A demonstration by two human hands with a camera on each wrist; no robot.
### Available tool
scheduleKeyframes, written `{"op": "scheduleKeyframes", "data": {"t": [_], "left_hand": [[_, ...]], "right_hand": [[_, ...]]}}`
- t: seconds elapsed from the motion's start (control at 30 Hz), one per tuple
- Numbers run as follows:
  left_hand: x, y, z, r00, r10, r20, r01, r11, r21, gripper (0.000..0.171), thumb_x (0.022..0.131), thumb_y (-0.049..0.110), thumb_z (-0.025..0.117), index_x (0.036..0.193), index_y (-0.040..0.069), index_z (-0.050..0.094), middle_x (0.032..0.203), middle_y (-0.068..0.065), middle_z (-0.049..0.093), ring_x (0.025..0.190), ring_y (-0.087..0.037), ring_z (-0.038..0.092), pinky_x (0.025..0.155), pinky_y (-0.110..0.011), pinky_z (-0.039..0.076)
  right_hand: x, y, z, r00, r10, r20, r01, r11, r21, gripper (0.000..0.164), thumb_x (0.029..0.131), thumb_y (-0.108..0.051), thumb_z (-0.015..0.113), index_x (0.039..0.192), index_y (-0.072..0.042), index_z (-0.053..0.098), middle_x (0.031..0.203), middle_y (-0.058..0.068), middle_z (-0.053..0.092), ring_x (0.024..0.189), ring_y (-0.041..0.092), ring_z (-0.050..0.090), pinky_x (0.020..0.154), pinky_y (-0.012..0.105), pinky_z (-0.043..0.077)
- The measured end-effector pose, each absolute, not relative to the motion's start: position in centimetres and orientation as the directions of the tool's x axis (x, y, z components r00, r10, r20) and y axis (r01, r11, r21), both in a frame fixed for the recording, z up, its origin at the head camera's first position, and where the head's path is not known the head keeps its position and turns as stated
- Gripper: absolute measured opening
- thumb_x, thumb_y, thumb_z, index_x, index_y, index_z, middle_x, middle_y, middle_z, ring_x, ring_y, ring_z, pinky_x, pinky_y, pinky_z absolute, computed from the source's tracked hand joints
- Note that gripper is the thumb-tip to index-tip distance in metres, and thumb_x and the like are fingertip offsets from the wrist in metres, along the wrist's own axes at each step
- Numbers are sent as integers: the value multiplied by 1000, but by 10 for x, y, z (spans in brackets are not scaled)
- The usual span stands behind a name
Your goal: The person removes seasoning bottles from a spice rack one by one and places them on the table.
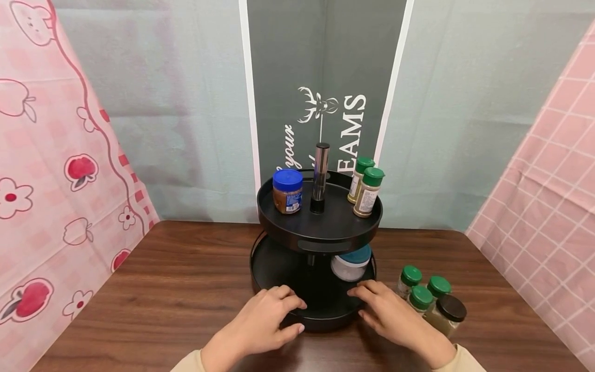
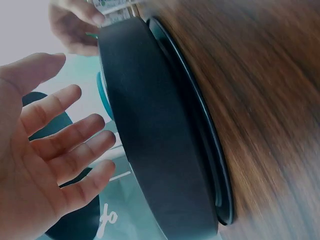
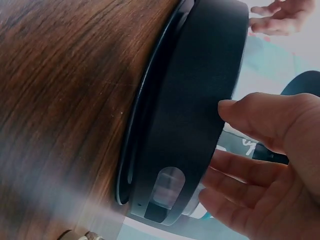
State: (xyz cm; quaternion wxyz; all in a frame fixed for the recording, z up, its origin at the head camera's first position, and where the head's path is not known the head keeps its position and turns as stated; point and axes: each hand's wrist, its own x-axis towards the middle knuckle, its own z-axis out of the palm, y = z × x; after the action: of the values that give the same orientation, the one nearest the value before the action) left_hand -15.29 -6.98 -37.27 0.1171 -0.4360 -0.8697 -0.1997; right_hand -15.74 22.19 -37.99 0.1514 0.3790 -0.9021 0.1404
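Note:
A black two-tier round turntable organizer stands on the wooden table. My left hand is at the front left of its lower tray, fingers spread and holding nothing; in the left wrist view the palm faces the tray wall with a gap between. At the front right is my right hand. In the right wrist view its thumb is by the rim's edge and its loosely bent fingers are at the rim; firm contact cannot be told. A teal-lidded clear jar sits on the lower tray.
On the upper tray stand a blue-lidded jar and two green-capped spice bottles, around a metallic centre post. Right of the organizer, several green-capped bottles and a black-lidded jar cluster near my right forearm. Fabric hangs behind.

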Motion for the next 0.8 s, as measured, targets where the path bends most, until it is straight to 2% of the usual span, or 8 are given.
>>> {"op": "scheduleKeyframes", "data": {"t": [0.1,0.23,0.37,0.53,0.63,0.8], "left_hand": [[-149,-68,-373,-572,721,391,819,525,230,25,81,33,64,101,18,65,91,7,56,74,-3,45,63,-24,45],[-146,-66,-376,-554,731,398,830,522,196,24,81,32,64,101,20,64,92,8,55,77,-3,46,63,-24,44],[-142,-65,-379,-524,748,407,849,493,188,22,82,31,63,101,19,65,94,6,55,81,-5,49,68,-26,46],[-134,-62,-380,-461,788,409,887,428,174,21,85,31,62,102,20,64,98,5,55,89,-6,49,73,-26,46],[-131,-61,-380,-431,811,396,902,399,165,20,84,30,62,102,20,63,97,6,55,87,-5,48,73,-23,45],[-129,-61,-380,-431,844,319,902,397,168,22,83,30,64,104,23,63,94,10,55,84,-3,47,72,-21,44]], "right_hand": [[-159,222,-380,-656,-645,391,-734,665,-135,31,75,-7,69,104,-12,60,97,-2,56,85,13,54,63,32,51],[-160,223,-383,-641,-655,399,-752,641,-154,20,75,-5,69,91,-15,61,88,-6,55,78,9,51,60,28,49],[-162,224,-388,-614,-664,428,-771,621,-141,22,73,0,68,81,-18,59,79,-9,52,72,5,48,57,24,48],[-162,223,-391,-603,-657,453,-772,623,-125,25,70,3,68,79,-18,57,76,-10,50,70,5,47,55,23,47],[-162,223,-392,-600,-654,461,-772,625,-118,26,70,3,69,78,-18,56,75,-11,49,69,4,46,54,23,46],[-161,223,-392,-612,-648,454,-764,632,-127,27,70,3,69,78,-19,55,75,-11,48,69,5,45,54,23,45]]}}
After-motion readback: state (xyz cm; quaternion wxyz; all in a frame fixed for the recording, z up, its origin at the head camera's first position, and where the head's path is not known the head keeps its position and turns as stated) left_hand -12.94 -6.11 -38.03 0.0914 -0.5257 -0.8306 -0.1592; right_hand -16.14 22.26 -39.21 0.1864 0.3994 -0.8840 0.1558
